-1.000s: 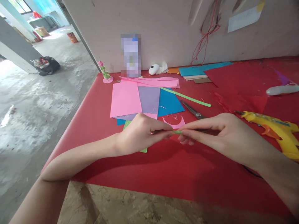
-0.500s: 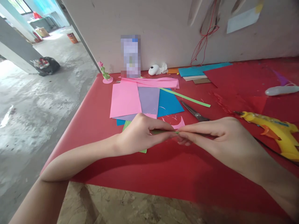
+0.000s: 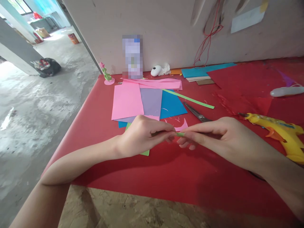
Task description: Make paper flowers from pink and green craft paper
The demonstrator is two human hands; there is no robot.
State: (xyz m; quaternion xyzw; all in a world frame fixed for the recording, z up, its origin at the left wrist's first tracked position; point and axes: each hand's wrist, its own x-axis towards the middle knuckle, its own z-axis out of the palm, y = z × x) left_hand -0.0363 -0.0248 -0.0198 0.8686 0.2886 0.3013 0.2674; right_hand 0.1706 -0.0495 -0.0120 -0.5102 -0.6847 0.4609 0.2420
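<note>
My left hand (image 3: 144,136) and my right hand (image 3: 213,134) meet over the red table, each pinching an end of a small green paper strip (image 3: 180,134). Only a short stretch of the strip shows between the fingertips. Under my left hand and wrist lies a green paper sheet (image 3: 145,153), mostly covered. Just behind the fingertips is a pink paper scrap (image 3: 182,125). Scissors (image 3: 198,114) lie beyond my right hand, their handles hidden by it. A long green strip (image 3: 190,99) rests farther back.
Pink sheet (image 3: 128,101), purple sheet (image 3: 152,101) and blue sheet (image 3: 173,106) overlap behind my left hand. A yellow glue gun (image 3: 277,128) lies at right. A small paper flower (image 3: 107,76) stands at the back left, near a blurred phone-like panel (image 3: 133,57) against the wall.
My fingertips have drawn slightly apart, so more of the green strip shows between them. My right hand's lower fingers have loosened a little. Objects on the table stay in place.
</note>
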